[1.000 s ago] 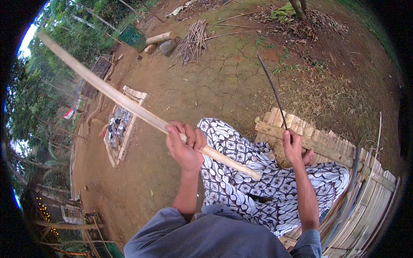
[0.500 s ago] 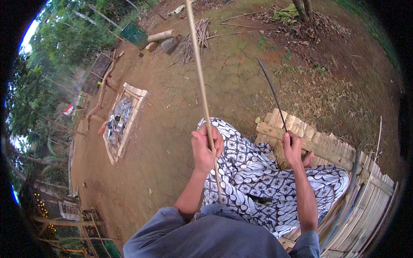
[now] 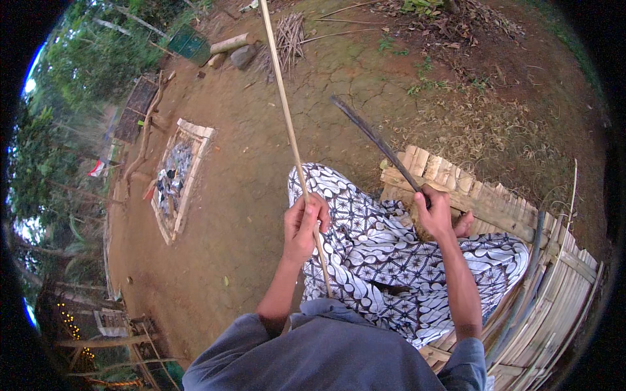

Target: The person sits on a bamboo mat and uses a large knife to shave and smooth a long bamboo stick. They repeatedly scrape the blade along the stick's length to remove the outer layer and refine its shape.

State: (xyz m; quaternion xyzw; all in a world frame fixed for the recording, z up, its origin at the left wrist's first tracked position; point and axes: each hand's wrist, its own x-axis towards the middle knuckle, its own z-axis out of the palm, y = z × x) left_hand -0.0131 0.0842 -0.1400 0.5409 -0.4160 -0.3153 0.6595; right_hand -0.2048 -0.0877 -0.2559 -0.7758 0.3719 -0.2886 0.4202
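Note:
My left hand point(image 3: 304, 225) is closed around a long, thin bamboo strip point(image 3: 282, 88). The strip runs from my lap up past the top of the view, and its lower end lies against my patterned cloth. In my right hand point(image 3: 435, 214) is the handle of a machete point(image 3: 375, 137). Its long dark blade points up and to the left, apart from the strip. Beneath both hands, a black-and-white patterned garment point(image 3: 365, 241) covers my folded legs.
I sit on a bamboo slat platform point(image 3: 554, 313), with bare earth in front. Curled shavings point(image 3: 515, 140) litter the ground at right. A wood-framed pit point(image 3: 189, 195) with ash and scraps lies to the left. Farther off are a stick pile point(image 3: 287, 39), a grey stone point(image 3: 244, 57) and a green bin point(image 3: 189, 44).
The machete has tilted left and turned, so its blade shows broader. The left hand's fingers have shifted on the bamboo strip, which leans a little more to the left.

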